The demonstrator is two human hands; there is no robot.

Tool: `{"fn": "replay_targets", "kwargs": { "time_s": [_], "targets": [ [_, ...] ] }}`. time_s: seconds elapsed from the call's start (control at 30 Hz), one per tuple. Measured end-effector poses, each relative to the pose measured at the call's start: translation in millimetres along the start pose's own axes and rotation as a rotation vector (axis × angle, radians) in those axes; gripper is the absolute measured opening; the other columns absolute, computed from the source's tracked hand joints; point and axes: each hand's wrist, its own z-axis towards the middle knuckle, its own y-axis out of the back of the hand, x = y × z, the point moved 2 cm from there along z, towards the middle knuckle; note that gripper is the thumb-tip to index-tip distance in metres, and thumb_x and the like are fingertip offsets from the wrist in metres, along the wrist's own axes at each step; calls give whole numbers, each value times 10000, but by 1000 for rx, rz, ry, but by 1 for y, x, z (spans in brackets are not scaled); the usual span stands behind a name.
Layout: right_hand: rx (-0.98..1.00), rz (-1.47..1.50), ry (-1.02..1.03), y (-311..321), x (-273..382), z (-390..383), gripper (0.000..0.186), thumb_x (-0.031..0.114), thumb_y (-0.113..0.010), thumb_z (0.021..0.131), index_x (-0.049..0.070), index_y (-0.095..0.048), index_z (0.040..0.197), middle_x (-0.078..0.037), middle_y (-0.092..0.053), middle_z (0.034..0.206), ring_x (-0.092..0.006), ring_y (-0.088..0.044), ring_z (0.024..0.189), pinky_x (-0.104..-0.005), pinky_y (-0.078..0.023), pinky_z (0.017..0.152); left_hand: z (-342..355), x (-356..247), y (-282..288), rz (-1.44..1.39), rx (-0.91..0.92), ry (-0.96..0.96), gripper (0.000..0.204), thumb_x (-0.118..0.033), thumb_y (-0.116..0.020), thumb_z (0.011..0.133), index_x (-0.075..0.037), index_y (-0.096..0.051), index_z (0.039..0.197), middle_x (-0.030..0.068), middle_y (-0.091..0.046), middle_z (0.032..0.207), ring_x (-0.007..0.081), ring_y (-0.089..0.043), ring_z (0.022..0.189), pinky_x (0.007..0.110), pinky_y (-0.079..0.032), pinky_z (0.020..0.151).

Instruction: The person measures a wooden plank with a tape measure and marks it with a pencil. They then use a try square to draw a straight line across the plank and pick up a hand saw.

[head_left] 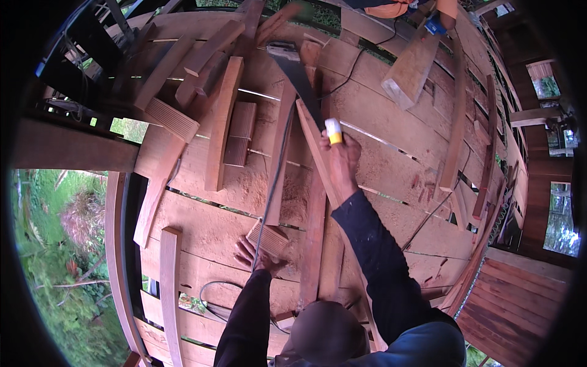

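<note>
My right hand (pixel 343 160) is closed around a small white and yellow object (pixel 333 131) whose kind I cannot make out. Just beyond it lies a dark tapered blade (pixel 302 82), like a handsaw's, its narrow end close to this hand. A long narrow board (pixel 315 144) runs beside the hand. My left hand (pixel 260 260) has its fingers spread at the near edge of a short grooved wood block (pixel 268 237); whether it touches the block I cannot tell. A dark cable (pixel 269 189) passes over the block and by the left hand.
Several cut timbers, including an upright-looking beam (pixel 224 122) and grooved pieces (pixel 241 131), lie on the sawdust-covered plank floor (pixel 379 168), which has gaps. At top right, another person's hand (pixel 447 21) is by a blue tool (pixel 435 25) on a thick beam (pixel 411 73).
</note>
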Motion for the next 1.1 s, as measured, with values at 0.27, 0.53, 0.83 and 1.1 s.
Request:
{"fn": "replay_targets", "kwargs": {
  "time_s": [0.27,0.53,0.83,1.1],
  "targets": [
    [71,24,-88,-7,-19,-17,122,35,-461,976,37,-523,1081,-32,-559,744,-104,-532,567,-256,-462,511,-12,-17,28,93,-28,79,1471,-707,-843,525,-20,-74,1575,315,46,1596,450,106,1469,628,6,1133],
    [454,117,-252,-23,2,-2,183,182,-508,1028,45,-624,994,12,-572,704,-50,-475,506,-219,-373,431,11,4,-13,171,-89,-25,1354,-682,-856,522,-30,-251,1543,326,-51,1600,471,52,1481,566,-37,1178],
    [358,-40,-44,34,116,-104,150,36,-495,986,-10,-617,1060,-61,-627,726,-89,-530,508,-233,-422,463,-6,-22,9,116,-83,-177,1189,-606,-870,584,-29,-382,1502,265,-396,1522,395,-353,1408,430,-314,1151],
    [187,-188,-59,72,83,-89,249,45,-425,983,-16,-665,1011,-66,-662,759,-71,-564,543,-222,-455,476,-25,-35,38,252,-88,37,1388,-666,-870,517,-42,-168,1539,260,-121,1573,409,-70,1441,546,-115,1146]
  ]
}}
